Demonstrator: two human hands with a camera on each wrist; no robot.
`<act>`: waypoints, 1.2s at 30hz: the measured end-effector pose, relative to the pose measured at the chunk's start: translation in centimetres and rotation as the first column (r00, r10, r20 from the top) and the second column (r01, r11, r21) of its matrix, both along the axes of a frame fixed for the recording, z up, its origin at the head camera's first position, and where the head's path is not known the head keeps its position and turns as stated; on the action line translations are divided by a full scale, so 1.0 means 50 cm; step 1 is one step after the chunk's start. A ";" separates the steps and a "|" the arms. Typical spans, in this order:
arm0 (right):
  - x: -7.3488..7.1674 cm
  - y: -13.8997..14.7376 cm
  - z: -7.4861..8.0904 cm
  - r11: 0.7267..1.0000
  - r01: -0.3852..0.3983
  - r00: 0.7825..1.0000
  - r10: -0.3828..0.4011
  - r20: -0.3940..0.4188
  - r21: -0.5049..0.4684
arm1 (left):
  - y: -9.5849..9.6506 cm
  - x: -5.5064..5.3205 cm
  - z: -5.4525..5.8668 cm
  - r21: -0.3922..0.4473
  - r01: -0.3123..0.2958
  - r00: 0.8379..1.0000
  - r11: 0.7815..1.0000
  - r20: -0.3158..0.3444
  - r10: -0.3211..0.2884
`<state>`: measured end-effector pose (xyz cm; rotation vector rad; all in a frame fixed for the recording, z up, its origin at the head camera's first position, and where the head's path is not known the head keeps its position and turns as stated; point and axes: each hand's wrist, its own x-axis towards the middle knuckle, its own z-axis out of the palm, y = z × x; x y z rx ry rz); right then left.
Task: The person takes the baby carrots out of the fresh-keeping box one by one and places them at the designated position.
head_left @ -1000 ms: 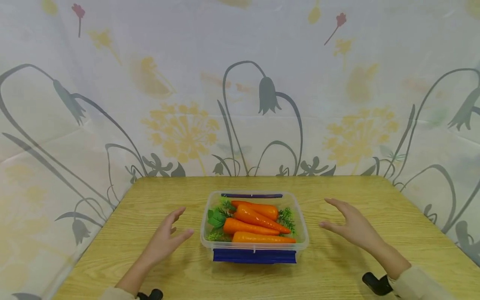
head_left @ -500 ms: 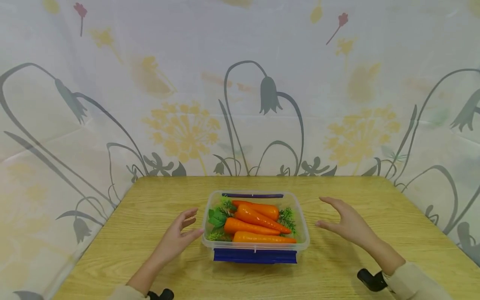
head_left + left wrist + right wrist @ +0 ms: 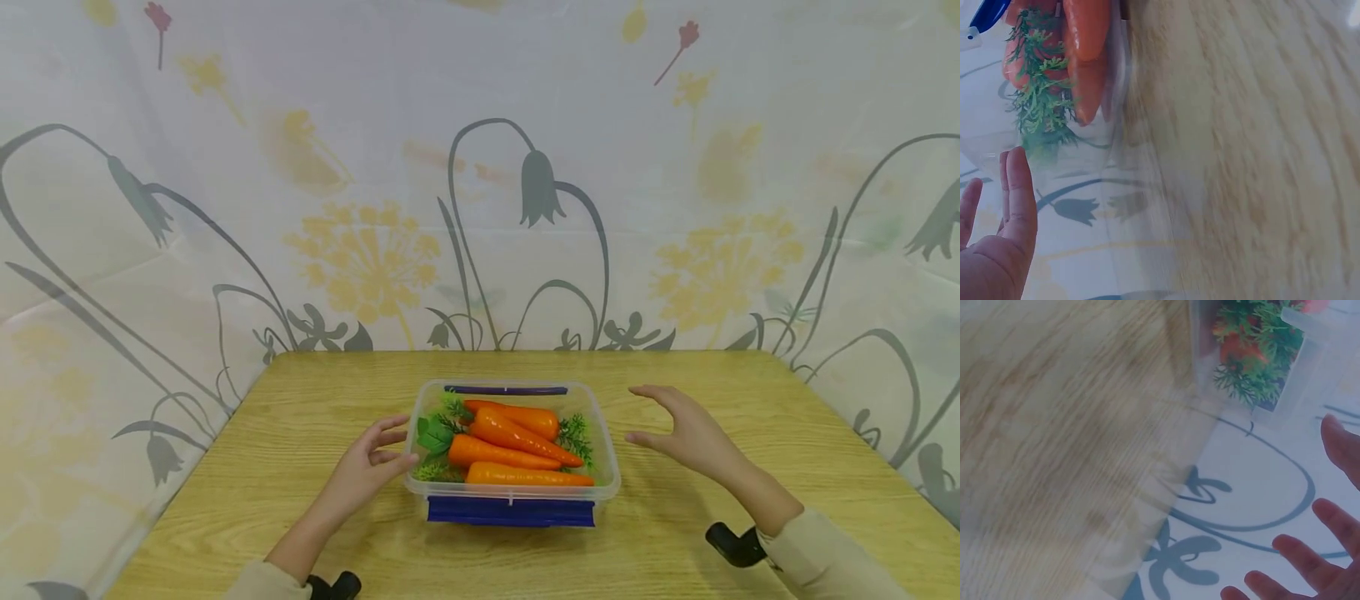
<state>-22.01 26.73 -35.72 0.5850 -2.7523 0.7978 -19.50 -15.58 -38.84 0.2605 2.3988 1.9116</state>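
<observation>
In the head view a clear plastic food container without a lid on top stands mid-table, blue latch flaps on its front and back. Several orange carrots with green leafy tops fill it. My left hand is at the container's left side, thumb and fingertips right at the rim, fingers loosely extended. Through the clear wall, the left wrist view shows carrots beyond those fingers. To the right, my right hand hovers apart from the container, fingers spread and holding nothing.
The container sits on a wood-grain table whose far edge meets a white cloth backdrop printed with grey and yellow flowers. Black wrist mounts show by both beige sleeves.
My left hand has moved right, up to the container's left rim. My right hand has drifted slightly left, toward the container. The container and carrots have stayed put.
</observation>
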 end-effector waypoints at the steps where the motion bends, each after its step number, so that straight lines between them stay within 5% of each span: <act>1: -0.001 -0.001 0.001 1.000 -0.002 1.000 0.002 0.001 0.001 | -0.001 0.000 0.001 0.000 0.003 1.000 1.000 0.006 -0.003; 11: -0.012 -0.014 0.015 0.998 -0.055 0.998 0.055 -0.020 0.003 | -0.003 -0.003 0.017 0.009 0.052 0.996 0.999 0.073 -0.053; 36: -0.059 -0.061 0.059 0.978 -0.208 0.975 0.210 0.067 -0.028 | 0.000 -0.004 0.016 0.107 0.039 0.985 0.993 0.163 -0.056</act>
